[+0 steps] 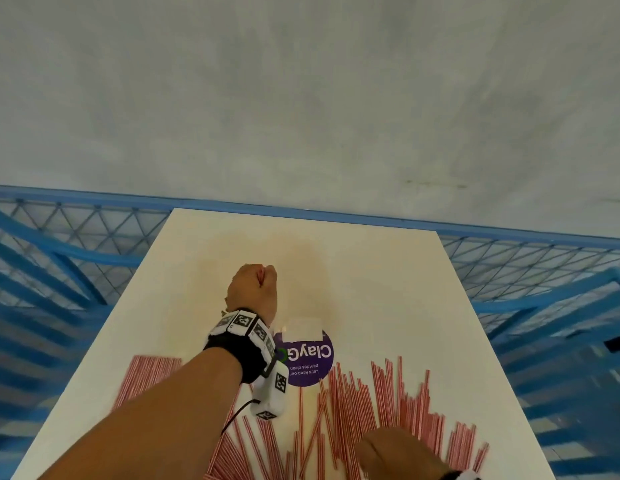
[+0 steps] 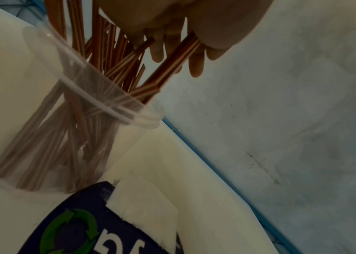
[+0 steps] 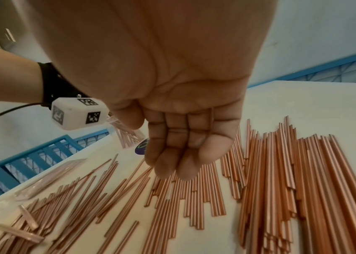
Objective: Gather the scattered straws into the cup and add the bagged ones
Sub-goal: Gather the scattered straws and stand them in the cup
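Observation:
In the left wrist view a clear plastic cup stands on the white table with several red-and-white striped straws in it. My left hand is right above it and hides it in the head view. Thumb and fingers pinch a small bundle of straws that slants down into the cup's mouth. More loose straws lie scattered across the near side of the table. My right hand hovers just over them, fingers together and loosely bent, holding nothing. A clear bag of straws lies at the near left.
A round purple sticker with a white patch is stuck to the table just in front of the cup. Blue mesh railing surrounds the table on the left, right and far sides, with grey floor beyond. Small clear wrappers lie among the near straws.

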Available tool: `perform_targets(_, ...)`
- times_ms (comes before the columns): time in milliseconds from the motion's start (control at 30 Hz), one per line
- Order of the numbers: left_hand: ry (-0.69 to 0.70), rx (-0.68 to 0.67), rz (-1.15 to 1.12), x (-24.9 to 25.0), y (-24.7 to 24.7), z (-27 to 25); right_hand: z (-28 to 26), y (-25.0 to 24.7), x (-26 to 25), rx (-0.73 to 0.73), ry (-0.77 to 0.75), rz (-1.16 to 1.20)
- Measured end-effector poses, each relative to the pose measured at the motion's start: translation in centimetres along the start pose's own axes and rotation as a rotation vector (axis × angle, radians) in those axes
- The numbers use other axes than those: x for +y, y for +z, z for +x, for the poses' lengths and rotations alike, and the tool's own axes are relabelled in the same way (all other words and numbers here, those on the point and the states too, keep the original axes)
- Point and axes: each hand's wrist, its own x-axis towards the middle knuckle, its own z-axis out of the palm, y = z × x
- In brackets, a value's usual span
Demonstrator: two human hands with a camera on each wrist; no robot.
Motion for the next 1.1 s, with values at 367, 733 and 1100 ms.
perform_targets(367, 0.196, 0.065, 0.048, 2.7, -2.8, -1.3, -0.4, 0.0, 2.6, 0.308, 0.091, 0.17)
perform_targets(733, 0.276, -0.622, 0.521, -0.4, 2.4, -13.3, -0.9, 0.2, 7.2, 0.454, 0.371, 0.155)
perform_targets(1100, 0.095, -0.705, 0.87, -0.9, 7.8, -17.3, 1.4, 0.7, 6.5, 0.455, 0.338, 0.235)
